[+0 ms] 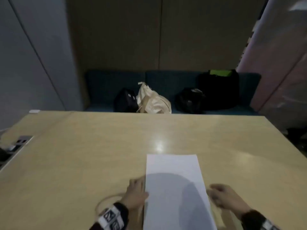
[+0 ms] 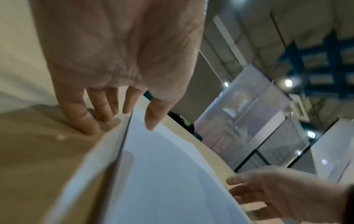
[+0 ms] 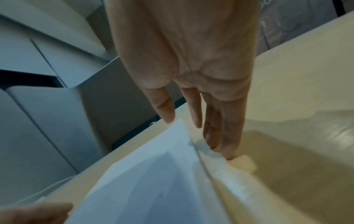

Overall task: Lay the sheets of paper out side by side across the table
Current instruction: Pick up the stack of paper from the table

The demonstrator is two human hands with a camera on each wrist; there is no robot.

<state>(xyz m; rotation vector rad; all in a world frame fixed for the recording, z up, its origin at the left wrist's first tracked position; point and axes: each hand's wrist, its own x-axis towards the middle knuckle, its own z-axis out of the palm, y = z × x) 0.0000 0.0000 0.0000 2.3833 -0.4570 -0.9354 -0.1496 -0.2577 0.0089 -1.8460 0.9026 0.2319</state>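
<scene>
While the sheets of paper lie at the table's near edge, both hands flank them. Left hand fingers straight & spread, tips on table at left edge, thumb over it. Right hand fingers straight, close together, at right edge.

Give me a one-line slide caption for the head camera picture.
Both hands, left hand and right hand, flank a white paper stack on a tan table.

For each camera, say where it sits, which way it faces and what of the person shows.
Head: worn on the head, facing forward and down at the white paper sheets on the tan wooden table; both hands show.
Left wrist: along the left hand at the sheets' left edge; the right hand shows too.
Right wrist: along the right hand at their right edge.
All share the sheets.
</scene>
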